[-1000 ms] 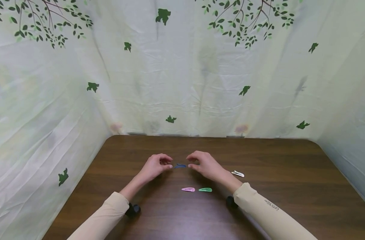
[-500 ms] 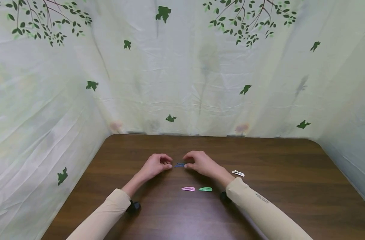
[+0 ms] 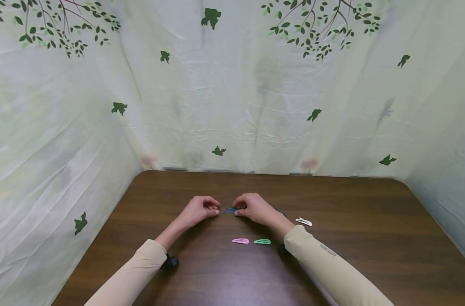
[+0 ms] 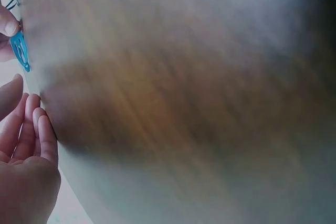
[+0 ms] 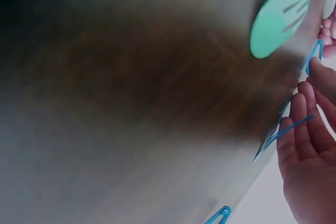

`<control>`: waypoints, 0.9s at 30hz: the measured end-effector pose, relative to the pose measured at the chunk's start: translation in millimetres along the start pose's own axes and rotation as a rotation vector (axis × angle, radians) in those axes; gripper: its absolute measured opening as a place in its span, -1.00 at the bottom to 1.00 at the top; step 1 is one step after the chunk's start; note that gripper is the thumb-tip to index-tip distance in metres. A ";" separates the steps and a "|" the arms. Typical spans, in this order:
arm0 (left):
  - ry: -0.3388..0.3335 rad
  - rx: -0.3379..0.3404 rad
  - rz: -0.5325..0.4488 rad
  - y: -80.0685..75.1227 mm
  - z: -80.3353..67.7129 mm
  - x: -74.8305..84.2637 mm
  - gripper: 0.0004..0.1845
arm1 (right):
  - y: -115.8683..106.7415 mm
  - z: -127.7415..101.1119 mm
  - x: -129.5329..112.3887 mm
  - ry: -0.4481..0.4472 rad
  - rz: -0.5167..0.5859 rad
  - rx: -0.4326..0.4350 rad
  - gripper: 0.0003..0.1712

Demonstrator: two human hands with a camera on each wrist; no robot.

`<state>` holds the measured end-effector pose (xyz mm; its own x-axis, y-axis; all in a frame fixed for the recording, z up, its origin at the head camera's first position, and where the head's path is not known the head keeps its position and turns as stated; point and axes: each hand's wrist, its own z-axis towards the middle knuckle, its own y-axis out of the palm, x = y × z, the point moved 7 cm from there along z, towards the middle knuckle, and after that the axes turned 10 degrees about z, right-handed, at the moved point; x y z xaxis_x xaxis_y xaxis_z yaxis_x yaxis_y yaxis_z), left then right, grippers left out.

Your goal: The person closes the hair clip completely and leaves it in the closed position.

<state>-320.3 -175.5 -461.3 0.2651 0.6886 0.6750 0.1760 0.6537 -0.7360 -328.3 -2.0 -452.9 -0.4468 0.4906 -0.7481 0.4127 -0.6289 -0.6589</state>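
The blue hair clip [image 3: 229,210] lies on the worktop [image 3: 355,255] between the hands, at 12 o'clock from the pink clip [image 3: 240,241]. The right hand [image 3: 253,208] has its fingers [image 3: 238,212] curled onto the clip's end, seemingly pinching it; the left hand [image 3: 198,209], at the clip's 9 o'clock, is loosely curled and holds nothing. Best to press the clip's end flat, gripping firmly, since the thin metal slides easily.
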 end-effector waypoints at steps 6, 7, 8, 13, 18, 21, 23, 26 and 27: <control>-0.015 0.001 -0.009 0.4 -1.0 -0.1 -0.82 | 0.4 2.1 -1.2 0.014 -0.032 -0.015 -0.84; -0.019 0.000 -0.009 0.6 -1.2 -0.2 -0.82 | 0.3 2.2 -1.5 0.017 -0.038 -0.016 -0.85; -0.024 -0.002 -0.010 0.9 -1.4 -0.4 -0.82 | 0.2 2.3 -1.8 0.020 -0.046 -0.015 -0.86; -0.026 -0.001 -0.012 1.7 -1.8 -0.2 -0.82 | 0.3 3.3 -3.1 0.018 -0.073 -0.010 -0.92; -0.012 0.001 -0.017 1.4 -2.3 0.6 -0.80 | 1.3 4.8 -2.6 0.007 -0.100 -0.007 -0.94; -0.004 -0.003 -0.018 1.8 -3.4 2.1 -0.80 | 1.6 4.5 -1.9 0.006 -0.104 -0.005 -0.94; -0.002 -0.004 -0.015 1.5 -4.0 3.4 -0.80 | 1.6 4.2 -1.6 0.002 -0.102 -0.003 -0.95; -0.004 -0.007 -0.010 0.7 -4.5 4.9 -0.80 | 1.6 3.5 -0.8 0.002 -0.095 -0.004 -0.94; -0.003 -0.008 -0.009 0.6 -4.4 5.1 -0.80 | 1.5 3.3 -0.6 -0.001 -0.092 -0.003 -0.95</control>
<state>-314.7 -173.0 -458.5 0.2609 0.6834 0.6819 0.1859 0.6575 -0.7301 -330.0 -5.3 -453.1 -0.4837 0.5454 -0.6845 0.3726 -0.5794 -0.7249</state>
